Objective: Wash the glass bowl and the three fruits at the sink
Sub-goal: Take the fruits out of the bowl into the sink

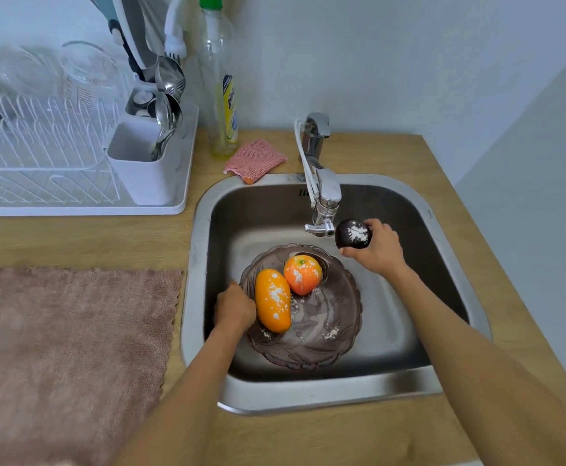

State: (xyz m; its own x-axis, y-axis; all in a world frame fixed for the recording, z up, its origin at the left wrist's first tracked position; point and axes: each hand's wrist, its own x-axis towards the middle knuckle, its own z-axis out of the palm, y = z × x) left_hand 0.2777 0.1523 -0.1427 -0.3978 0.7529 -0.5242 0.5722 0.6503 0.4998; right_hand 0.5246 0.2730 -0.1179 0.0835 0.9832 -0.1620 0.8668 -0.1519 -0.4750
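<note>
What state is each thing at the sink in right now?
Dark fruit: powder-dusted, held by right hand beside the tap.
Tap: no water visible.
Glass bowl: in the sink, powder-flecked, rim gripped by left hand.
Oblong orange fruit: in bowl, dusted.
Round orange fruit: in bowl, dusted.

- I am in a home kitchen.
- My metal sink (449, 250) with a tap (323, 196) sits in a wooden counter (83, 240).
- A dish rack (73, 169) holds spoons (167, 112), beside a soap bottle (222, 95).
</note>
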